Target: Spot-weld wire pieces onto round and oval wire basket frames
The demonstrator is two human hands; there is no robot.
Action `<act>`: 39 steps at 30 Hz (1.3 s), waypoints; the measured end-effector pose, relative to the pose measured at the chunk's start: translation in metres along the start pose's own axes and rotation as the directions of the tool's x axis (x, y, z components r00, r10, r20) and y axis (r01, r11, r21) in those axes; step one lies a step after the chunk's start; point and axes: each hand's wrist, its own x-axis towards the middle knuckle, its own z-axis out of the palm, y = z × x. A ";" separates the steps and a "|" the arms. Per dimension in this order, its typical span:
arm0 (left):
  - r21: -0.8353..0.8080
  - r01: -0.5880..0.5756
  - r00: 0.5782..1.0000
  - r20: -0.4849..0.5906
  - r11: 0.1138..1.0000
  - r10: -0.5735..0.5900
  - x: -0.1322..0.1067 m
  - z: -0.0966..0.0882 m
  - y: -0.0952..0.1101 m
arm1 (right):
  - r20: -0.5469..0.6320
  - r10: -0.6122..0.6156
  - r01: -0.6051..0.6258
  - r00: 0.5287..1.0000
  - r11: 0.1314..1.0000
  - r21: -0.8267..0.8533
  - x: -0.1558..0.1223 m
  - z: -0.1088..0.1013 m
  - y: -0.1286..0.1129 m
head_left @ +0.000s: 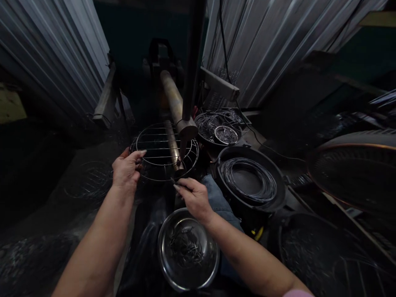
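round silver rack of thin wire bars [157, 157] is at the centre of the view, between the two hands; tall grey corrugated metal sheeting [262, 45] stands behind on both sides; a thick tan-grey metal cylinder [173, 97] reaches forward over the rack, with a thinner brass-coloured metal rod [172, 144] lower down, in line with the rack's middle, though i cannot tell whether rod and bars touch; to the right, a round black pan [280, 185] holds a loose coil of grey wire [258, 195]; below the right hand, a shiny round steel bowl [192, 274] sits near; the bare left hand [125, 167] is clamped on the rack's left rim, thumb on top; the bare right hand [194, 198] has thumb and forefinger close together just beside the near rim, but i cannot tell what, if anything, is pinched between them; beyond the black pan lies a small silver-rimmed dish [227, 143] near tangled wire; smallest of all, short thin metal pieces [187, 247] lie heaped in the steel bowl.
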 end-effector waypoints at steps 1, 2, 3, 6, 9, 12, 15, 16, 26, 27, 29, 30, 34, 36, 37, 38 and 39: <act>0.003 0.003 1.000 -0.011 1.000 -0.003 0.002 0.000 -0.001 | -0.005 0.001 -0.001 1.000 1.000 -0.007 -0.002 -0.001 0.001; 0.007 0.010 1.000 -0.019 1.000 -0.010 0.003 0.000 -0.002 | -0.006 -0.003 0.003 1.000 1.000 -0.016 -0.003 -0.001 0.001; 0.011 0.018 1.000 -0.022 1.000 -0.018 0.005 0.000 -0.003 | -0.005 -0.007 0.007 1.000 1.000 -0.024 -0.003 -0.001 0.001; 0.002 0.025 1.000 0.005 1.000 -0.025 0.006 -0.001 -0.006 | -0.025 -0.015 0.015 1.000 1.000 -0.011 -0.002 -0.001 0.002; -0.026 0.016 1.000 0.019 1.000 -0.016 -0.001 -0.003 -0.007 | -0.106 -0.016 0.021 0.994 0.999 0.045 0.003 0.001 0.003; -0.060 0.006 1.000 0.020 0.998 -0.005 -0.017 -0.006 -0.008 | -0.164 0.010 -0.004 0.986 0.999 0.040 0.010 0.001 0.003; -0.089 -0.018 0.999 0.030 0.996 0.021 -0.034 -0.007 -0.011 | -0.167 0.036 -0.048 0.985 0.996 -0.070 0.016 -0.002 0.002; -0.095 -0.027 0.999 0.029 0.995 0.029 -0.038 -0.008 -0.012 | -0.166 0.044 -0.061 0.985 0.993 -0.099 0.018 -0.003 0.001; -0.148 -0.024 0.999 0.018 0.989 0.027 -0.041 -0.003 -0.016 | -0.174 0.127 -0.122 0.976 0.992 0.036 0.022 0.002 -0.006; -0.158 -0.024 0.999 0.021 0.987 0.027 -0.041 -0.003 -0.016 | -0.175 0.134 -0.125 0.975 0.990 0.063 0.020 0.002 -0.004; -0.172 -0.024 0.999 0.032 0.985 0.030 -0.041 -0.003 -0.016 | -0.182 0.143 -0.124 0.973 0.986 0.111 0.016 0.002 -0.001; -0.176 -0.023 0.999 0.040 0.984 0.031 -0.041 -0.003 -0.016 | -0.188 0.143 -0.120 0.972 0.984 0.130 0.015 0.002 0.001; -0.164 -0.019 0.999 0.035 0.986 0.025 -0.038 -0.001 -0.016 | -0.214 0.125 -0.088 0.969 0.980 0.177 0.014 0.002 0.005; -0.166 -0.023 0.999 0.030 0.986 0.029 -0.036 0.000 -0.017 | -0.220 0.116 -0.075 0.969 0.980 0.186 0.014 0.003 0.007; -0.170 -0.025 0.999 0.031 0.985 0.030 -0.035 0.001 -0.017 | -0.222 0.111 -0.069 0.969 0.979 0.190 0.015 0.003 0.008; -0.173 -0.023 0.999 0.031 0.985 0.029 -0.034 0.002 -0.017 | -0.224 0.106 -0.063 0.969 0.979 0.192 0.016 0.003 0.009; -0.174 -0.020 0.999 0.030 0.985 0.026 -0.033 0.002 -0.018 | -0.227 0.102 -0.057 0.969 0.979 0.194 0.016 0.003 0.010</act>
